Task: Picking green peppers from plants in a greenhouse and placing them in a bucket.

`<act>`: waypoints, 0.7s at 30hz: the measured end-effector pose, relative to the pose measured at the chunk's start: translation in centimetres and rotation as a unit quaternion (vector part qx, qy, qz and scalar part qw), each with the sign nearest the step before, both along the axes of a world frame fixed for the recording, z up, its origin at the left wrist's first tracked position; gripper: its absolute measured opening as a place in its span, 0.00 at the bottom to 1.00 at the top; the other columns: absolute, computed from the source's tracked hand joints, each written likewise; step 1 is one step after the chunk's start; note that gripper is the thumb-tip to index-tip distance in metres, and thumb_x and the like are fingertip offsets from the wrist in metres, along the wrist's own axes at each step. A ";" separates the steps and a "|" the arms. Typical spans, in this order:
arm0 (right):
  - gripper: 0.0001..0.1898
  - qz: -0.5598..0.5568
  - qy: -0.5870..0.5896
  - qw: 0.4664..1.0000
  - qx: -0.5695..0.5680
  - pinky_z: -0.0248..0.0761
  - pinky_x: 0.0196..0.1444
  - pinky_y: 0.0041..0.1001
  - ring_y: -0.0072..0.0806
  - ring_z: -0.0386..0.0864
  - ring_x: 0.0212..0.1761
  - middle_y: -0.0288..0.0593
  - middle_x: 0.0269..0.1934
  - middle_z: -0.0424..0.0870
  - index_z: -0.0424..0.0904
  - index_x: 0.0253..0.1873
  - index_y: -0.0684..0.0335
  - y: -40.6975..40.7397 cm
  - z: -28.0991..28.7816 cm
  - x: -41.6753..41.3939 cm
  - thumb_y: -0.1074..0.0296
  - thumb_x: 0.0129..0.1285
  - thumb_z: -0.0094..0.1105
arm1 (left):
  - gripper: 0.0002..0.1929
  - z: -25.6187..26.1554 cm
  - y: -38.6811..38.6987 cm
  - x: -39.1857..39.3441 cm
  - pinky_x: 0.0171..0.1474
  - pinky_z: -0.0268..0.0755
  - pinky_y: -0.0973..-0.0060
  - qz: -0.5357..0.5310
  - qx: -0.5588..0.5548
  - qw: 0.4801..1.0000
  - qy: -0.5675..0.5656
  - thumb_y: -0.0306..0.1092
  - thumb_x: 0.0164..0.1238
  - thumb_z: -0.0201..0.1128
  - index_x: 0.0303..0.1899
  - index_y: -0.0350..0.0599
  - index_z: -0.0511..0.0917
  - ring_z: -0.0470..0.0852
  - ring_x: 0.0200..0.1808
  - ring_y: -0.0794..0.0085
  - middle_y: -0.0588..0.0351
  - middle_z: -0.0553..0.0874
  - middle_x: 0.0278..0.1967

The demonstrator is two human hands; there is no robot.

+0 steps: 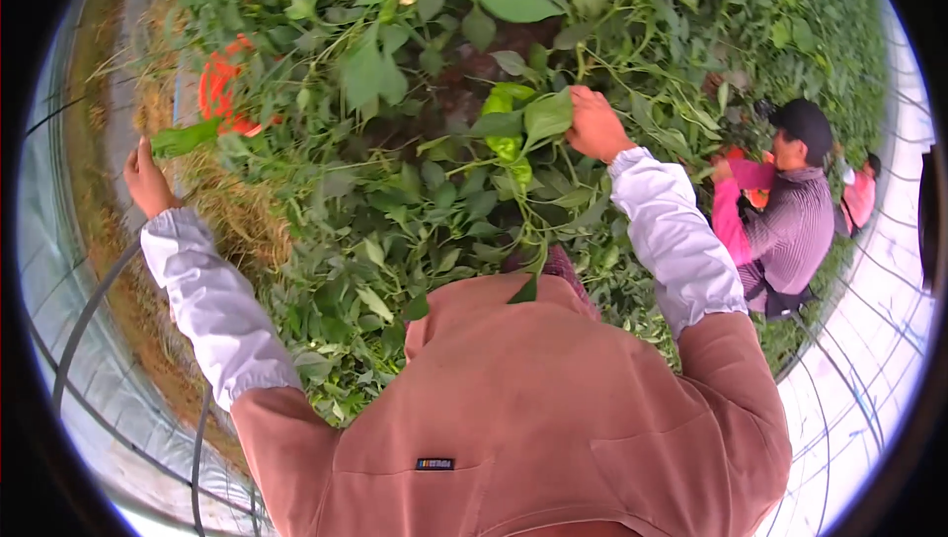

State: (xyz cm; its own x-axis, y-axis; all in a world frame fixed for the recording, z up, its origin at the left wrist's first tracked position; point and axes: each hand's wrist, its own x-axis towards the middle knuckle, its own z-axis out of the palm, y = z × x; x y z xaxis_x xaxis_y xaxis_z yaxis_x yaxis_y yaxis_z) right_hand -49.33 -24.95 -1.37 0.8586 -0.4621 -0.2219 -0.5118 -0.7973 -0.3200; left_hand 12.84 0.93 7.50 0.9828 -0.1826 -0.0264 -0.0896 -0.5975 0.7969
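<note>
At the left, my left hand [148, 174] is raised near a green pepper [185, 139], its fingers at the pepper's left end; the thumb side is partly hidden, so the hold is unclear. An orange-red basket [218, 89] stands among the leaves just beyond it. Right of centre, my right hand [595, 124] has its fingertips closed at the edge of a broad pepper leaf [548, 117]. Beside that leaf, bright green wrinkled peppers [503, 139] hang on the plant, partly covered by leaves.
Dense pepper plants [444, 211] surround me. At the right a person in a dark cap [792, 204] works near red items, with another person [859, 196] farther off. Dry straw [248, 219] lies at the left, beside a curved greenhouse pipe [81, 330] and plastic film.
</note>
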 end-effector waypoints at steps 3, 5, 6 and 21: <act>0.17 0.018 0.030 0.999 0.013 0.65 0.57 0.37 0.41 0.70 0.61 0.44 0.48 0.79 0.82 0.46 0.63 -0.8 0.8 -0.4 0.69 0.48 0.61 | 0.12 -3.5 -1.5 -5.7 0.47 0.75 0.79 -0.145 -0.086 0.984 -0.054 0.31 0.69 0.62 0.49 0.35 0.80 0.83 0.43 0.74 0.55 0.85 0.41; 0.16 0.019 0.047 0.999 0.012 0.65 0.57 0.37 0.41 0.70 0.61 0.43 0.48 0.79 0.82 0.45 0.63 -1.1 1.3 -0.2 0.69 0.48 0.61 | 0.08 -5.5 -2.5 -13.4 0.44 0.77 0.78 -0.283 -0.075 0.956 -0.004 0.29 0.68 0.63 0.46 0.40 0.83 0.83 0.39 0.75 0.56 0.87 0.40; 0.15 0.024 0.033 0.999 0.004 0.65 0.57 0.37 0.40 0.70 0.61 0.43 0.48 0.79 0.82 0.44 0.63 -1.3 1.5 -0.1 0.69 0.49 0.61 | 0.08 -6.8 -3.6 -18.4 0.43 0.76 0.79 -0.294 -0.104 0.944 0.106 0.30 0.68 0.63 0.45 0.42 0.84 0.83 0.39 0.77 0.58 0.87 0.40; 0.08 0.027 0.000 0.999 -0.038 0.65 0.46 0.35 0.37 0.72 0.51 0.40 0.36 0.80 0.83 0.32 0.63 -0.7 0.0 0.7 0.69 0.45 0.62 | 0.29 -12.6 -16.1 -39.0 0.72 0.54 0.54 -0.846 0.098 0.522 -0.050 0.27 0.51 0.63 0.60 0.50 0.75 0.69 0.68 0.56 0.50 0.74 0.63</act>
